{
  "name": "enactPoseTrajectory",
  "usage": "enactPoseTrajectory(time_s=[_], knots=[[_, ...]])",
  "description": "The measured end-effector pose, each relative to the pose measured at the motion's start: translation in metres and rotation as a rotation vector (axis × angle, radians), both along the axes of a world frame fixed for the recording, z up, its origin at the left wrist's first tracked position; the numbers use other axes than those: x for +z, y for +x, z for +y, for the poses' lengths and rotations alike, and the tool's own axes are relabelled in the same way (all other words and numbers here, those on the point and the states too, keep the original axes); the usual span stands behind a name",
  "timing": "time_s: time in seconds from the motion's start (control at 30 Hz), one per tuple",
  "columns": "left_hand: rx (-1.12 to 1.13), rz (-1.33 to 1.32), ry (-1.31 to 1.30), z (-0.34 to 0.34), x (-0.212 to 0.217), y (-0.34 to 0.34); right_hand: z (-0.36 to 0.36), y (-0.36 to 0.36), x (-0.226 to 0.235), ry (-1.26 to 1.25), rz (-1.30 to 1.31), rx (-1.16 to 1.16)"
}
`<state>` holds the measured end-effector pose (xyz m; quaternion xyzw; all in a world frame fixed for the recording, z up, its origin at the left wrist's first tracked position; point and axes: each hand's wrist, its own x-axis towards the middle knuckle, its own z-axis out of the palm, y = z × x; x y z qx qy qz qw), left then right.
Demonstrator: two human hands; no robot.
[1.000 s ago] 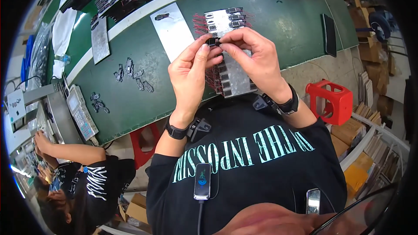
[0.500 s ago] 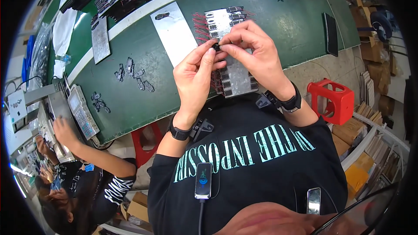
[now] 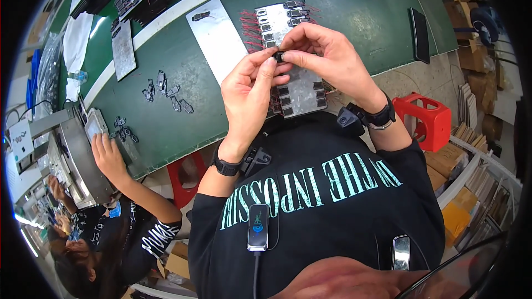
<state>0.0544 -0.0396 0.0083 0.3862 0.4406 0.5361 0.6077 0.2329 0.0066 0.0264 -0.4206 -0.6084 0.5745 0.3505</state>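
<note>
Both hands meet over a grey metal plate [image 3: 304,93] and pinch one small black part [image 3: 279,56] between their fingertips. My left hand [image 3: 247,91] closes on it from the left, thumb against forefinger. From the right, my right hand [image 3: 331,57] grips the same part with thumb and forefinger. Fingers cover most of it, so its exact kind is hidden. Beneath the hands, the plate carries rows of small black rectangular pieces [image 3: 320,94] along its edges. Thin red wires [image 3: 252,29] stick out from its far left side.
A pale plate [image 3: 217,39] with one small black part lies left of my hands. Loose black parts [image 3: 162,82] are scattered farther left on the green table [image 3: 188,124]. A dark phone-like slab [image 3: 419,36] rests at right, near a red stool [image 3: 424,122]. A co-worker's hand [image 3: 108,158] is at the left machine.
My right wrist has swung slightly outward while both hands keep pinching the black part. The co-worker's hand has moved right, onto the machine's panel. The view has shifted slightly.
</note>
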Motion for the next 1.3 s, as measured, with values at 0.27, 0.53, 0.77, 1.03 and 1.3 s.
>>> enactPoseTrajectory(time_s=[0.27, 0.53, 0.77, 1.03, 1.3], knots=[[-0.016, 0.091, 0.05, -0.007, -0.003, 0.004, -0.019, -0.002, 0.01, 0.312, -0.22, -0.017], [0.0, 0.457, 0.224, -0.016, 0.005, -0.003, -0.038, 0.03, 0.0, 0.261, -0.377, -0.081], [0.032, 0.473, 0.267, -0.016, -0.004, -0.022, -0.035, 0.027, -0.018, 0.637, -0.617, -0.235], [0.521, 0.908, 0.096, -0.024, -0.016, -0.117, -0.057, 0.032, 0.002, 0.619, -0.691, -0.15], [0.305, 1.558, 0.046, -0.058, -0.025, -0.152, -0.059, 0.028, 0.003, 0.626, -0.765, -0.002]])
